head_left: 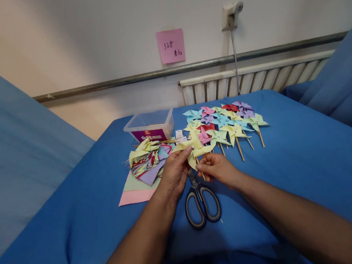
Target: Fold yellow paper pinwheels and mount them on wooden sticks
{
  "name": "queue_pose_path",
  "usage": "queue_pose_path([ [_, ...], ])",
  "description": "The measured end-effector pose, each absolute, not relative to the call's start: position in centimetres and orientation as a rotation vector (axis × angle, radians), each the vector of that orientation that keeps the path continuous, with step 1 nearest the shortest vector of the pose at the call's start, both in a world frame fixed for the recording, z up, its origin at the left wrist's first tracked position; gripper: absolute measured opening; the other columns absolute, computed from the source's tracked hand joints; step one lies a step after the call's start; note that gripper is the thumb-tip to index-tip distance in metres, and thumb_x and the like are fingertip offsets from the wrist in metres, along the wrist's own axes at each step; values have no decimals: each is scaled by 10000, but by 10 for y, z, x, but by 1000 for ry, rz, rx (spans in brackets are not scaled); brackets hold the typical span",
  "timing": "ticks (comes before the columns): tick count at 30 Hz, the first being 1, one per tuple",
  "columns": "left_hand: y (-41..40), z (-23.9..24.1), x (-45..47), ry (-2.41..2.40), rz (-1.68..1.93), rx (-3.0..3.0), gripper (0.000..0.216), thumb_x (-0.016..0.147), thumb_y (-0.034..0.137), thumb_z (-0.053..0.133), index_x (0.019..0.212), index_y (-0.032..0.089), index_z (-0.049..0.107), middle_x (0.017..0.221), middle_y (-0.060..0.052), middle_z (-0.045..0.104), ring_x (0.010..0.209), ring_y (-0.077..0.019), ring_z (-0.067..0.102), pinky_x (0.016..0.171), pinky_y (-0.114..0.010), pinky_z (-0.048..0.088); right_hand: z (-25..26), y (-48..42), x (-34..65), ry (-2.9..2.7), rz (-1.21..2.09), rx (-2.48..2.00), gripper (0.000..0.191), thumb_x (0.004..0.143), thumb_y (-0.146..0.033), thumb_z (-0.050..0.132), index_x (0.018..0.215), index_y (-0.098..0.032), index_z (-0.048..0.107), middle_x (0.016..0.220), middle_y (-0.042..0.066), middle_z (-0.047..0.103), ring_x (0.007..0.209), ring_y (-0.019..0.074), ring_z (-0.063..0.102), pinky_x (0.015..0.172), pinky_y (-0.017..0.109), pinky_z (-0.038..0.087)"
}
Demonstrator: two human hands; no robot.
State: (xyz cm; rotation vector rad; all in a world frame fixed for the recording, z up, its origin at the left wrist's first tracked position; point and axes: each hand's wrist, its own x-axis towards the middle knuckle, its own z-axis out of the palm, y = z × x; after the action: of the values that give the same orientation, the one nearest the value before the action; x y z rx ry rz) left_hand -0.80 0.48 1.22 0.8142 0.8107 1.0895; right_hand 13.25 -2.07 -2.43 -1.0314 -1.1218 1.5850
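Note:
My left hand point(175, 173) pinches the centre of a yellow paper pinwheel point(194, 148), thumb on its pin. My right hand point(217, 167) is closed round the pinwheel's wooden stick just below the blades. Both hands hover over the blue cloth point(289, 159), directly above a pair of scissors point(201, 201) with black and grey handles lying flat. To the left lies a pile of folded coloured paper blades point(147, 161) on pink and green sheets point(134, 191). Beyond the hands, several finished pinwheels point(224, 121) on sticks lie in rows.
A clear plastic box point(150, 126) with a purple label stands at the back left, with thin wooden sticks point(157, 142) beside it. A pink note point(171, 45) is stuck on the wall, above a radiator point(251, 80). Blue covered surfaces rise at both sides.

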Motion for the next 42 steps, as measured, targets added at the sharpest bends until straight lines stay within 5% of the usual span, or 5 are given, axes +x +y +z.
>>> queue_pose_path([
  [26,7,10,-3,923,1227,770,321,595,206,865,870,93,745,826,-91,764,743,-194,708,690,-258,525,-42,-16,127,-1267,1287,-1157,138,744,-237,705,661,-199,601,598,-35,601,536,104,523,530,240,420],
  [36,6,8,-1,924,1157,770,322,566,205,879,830,85,740,803,-105,760,718,-204,710,702,-281,544,-44,-22,124,-1232,1179,-1169,118,745,-281,720,721,-197,640,670,-11,639,600,121,546,561,257,433],
  [42,5,0,1,910,1087,821,373,560,234,887,868,105,721,806,-83,749,661,-179,683,627,-265,525,-37,-19,128,-1027,1230,-1024,278,689,-397,774,834,-183,674,684,-9,664,532,110,532,485,246,421],
])
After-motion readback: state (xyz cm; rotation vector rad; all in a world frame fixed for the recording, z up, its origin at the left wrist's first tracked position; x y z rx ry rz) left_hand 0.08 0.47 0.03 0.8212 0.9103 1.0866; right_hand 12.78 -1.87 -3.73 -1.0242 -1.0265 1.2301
